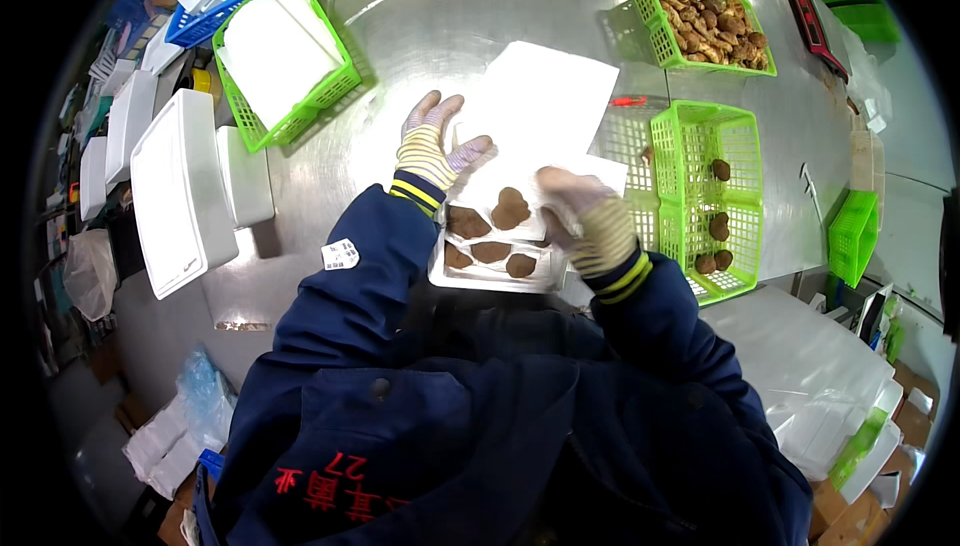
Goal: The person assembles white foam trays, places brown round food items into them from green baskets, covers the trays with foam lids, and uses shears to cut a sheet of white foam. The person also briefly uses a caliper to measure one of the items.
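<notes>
My left hand (439,142), in a striped knit glove, has its fingers apart and holds nothing; it rests at the left edge of white paper sheets (551,88). Below it, close to my body, sits a white foam tray (491,283) lined with white paper. Several brown mushrooms (511,208) lie in it in two rows, parted by paper folds. My right hand (589,212), gloved alike and blurred by motion, is over the tray's right side. Whether anything is in its fingers cannot be made out.
At right are green plastic baskets (660,171) with a few mushrooms, a basket full of mushrooms (709,28), a red-handled tool (628,101) and a red scale (814,28). At left stand a green basket of paper sheets (330,92) and white foam boxes (184,193).
</notes>
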`<state>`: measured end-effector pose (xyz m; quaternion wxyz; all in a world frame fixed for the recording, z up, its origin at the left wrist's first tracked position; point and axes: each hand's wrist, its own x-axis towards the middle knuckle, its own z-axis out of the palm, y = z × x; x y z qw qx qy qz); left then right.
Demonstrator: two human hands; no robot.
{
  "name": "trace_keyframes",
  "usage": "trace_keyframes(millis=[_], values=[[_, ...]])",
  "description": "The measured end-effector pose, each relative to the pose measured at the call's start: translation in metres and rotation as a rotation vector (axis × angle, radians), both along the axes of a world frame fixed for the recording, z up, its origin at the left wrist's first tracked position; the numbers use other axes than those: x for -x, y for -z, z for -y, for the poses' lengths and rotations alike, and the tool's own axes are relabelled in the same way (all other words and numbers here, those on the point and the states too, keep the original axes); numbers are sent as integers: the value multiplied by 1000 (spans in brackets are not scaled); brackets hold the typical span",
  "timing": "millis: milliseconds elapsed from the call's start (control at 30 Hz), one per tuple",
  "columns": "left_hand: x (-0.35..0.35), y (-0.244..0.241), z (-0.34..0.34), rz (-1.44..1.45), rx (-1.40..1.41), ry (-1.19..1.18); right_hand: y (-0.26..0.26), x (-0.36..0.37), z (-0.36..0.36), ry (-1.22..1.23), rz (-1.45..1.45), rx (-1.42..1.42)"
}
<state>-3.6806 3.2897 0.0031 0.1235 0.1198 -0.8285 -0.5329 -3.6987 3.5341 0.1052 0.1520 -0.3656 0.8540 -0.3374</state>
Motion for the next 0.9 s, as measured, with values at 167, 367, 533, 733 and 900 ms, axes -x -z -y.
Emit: trace_keyframes(millis=[167, 367, 533, 733, 900], values=[[7, -20, -2, 108, 157, 90, 5, -2, 37, -289, -117, -448], [13, -25, -6, 119, -226, 75, 4, -11, 31, -149, -41, -402], [13, -27, -5, 111, -442, 40, 13, -10, 27, -183, -88, -357], [-18, -25, 4, -29, -409, 78, 16, -7, -2, 104, 26, 106], [-38, -39, 1, 26, -188, 161, 32, 5, -22, 391, -3, 151]])
